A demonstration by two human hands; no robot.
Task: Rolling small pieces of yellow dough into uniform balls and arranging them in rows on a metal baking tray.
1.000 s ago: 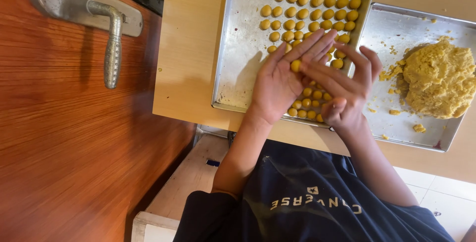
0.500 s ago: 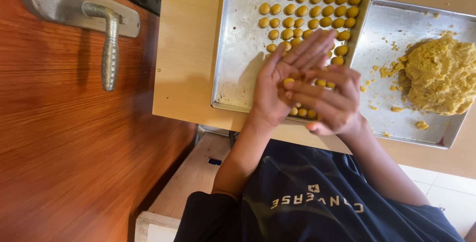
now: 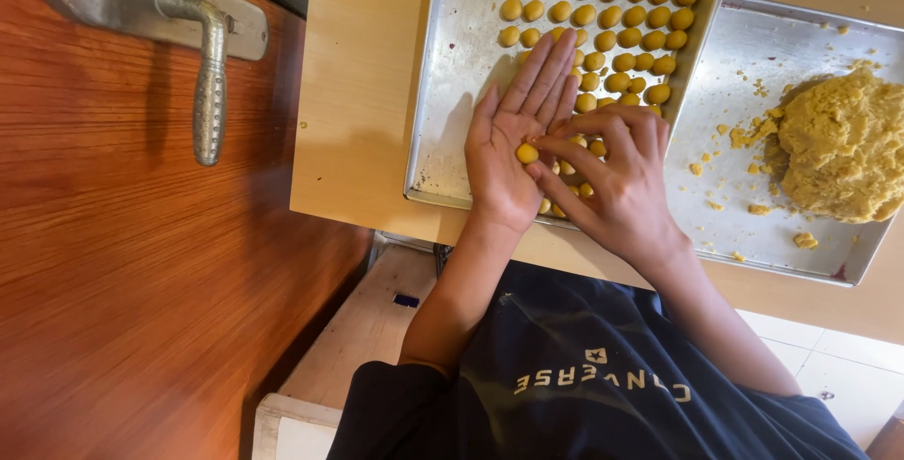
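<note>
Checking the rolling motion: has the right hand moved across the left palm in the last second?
Yes. The right hand has slid back toward the near rim of the tray, uncovering the dough ball on the open left hand.

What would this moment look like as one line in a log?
left hand: open, dough ball on palm | right hand: fingers by ball | tray: rows of balls | dough mound: second tray

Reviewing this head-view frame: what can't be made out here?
- Dough balls under the left hand and right hand: hidden, count unknowable.
- Baking tray: far end cut off by the top edge.
- Second tray and dough mound: cut off at the right edge.
- Ball in palm: underside hidden.
</note>
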